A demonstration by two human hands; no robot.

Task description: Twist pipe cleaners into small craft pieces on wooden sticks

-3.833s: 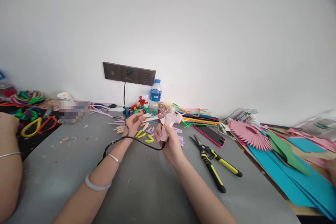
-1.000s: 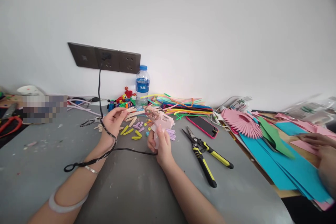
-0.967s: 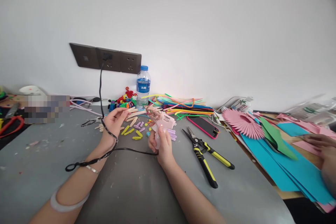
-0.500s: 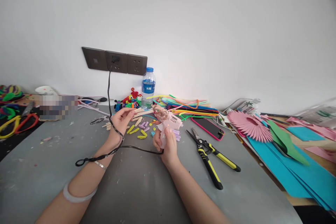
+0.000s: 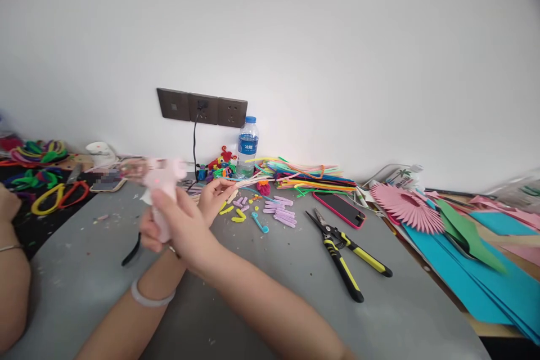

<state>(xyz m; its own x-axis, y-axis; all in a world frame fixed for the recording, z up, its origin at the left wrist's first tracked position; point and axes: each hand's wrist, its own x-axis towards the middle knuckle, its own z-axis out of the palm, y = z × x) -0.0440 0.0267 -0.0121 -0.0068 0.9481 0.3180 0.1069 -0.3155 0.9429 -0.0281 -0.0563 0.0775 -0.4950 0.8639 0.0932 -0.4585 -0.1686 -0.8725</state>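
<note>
My right hand (image 5: 179, 222) is wrapped round the handle of a pale pink hot glue gun (image 5: 162, 183), blurred, with its nozzle pointing left. The right forearm crosses over my left wrist. Beyond it, my left hand (image 5: 216, 196) pinches one end of pale pipe cleaners (image 5: 253, 181), which stretch right past the water bottle's foot; how many it holds I cannot tell. Close to that hand lie folded yellow pipe cleaner pieces (image 5: 238, 217), purple ones (image 5: 283, 214), a blue curled piece (image 5: 259, 223) and a red-orange fuzzy shape (image 5: 264, 187).
A water bottle (image 5: 247, 149) stands by the wall beside a pipe cleaner bundle (image 5: 312, 177). To the right are a phone (image 5: 341, 209), yellow-black pliers (image 5: 337, 242) and blue paper (image 5: 468, 275). Scissors (image 5: 63, 198) lie left, near another person's arm (image 5: 12, 281). A black cord (image 5: 195, 146) hangs from the socket.
My right hand has swung the glue gun left, across my left forearm, uncovering the purple and blue pieces. The view has shifted left, and another person's arm now shows at the left edge.
</note>
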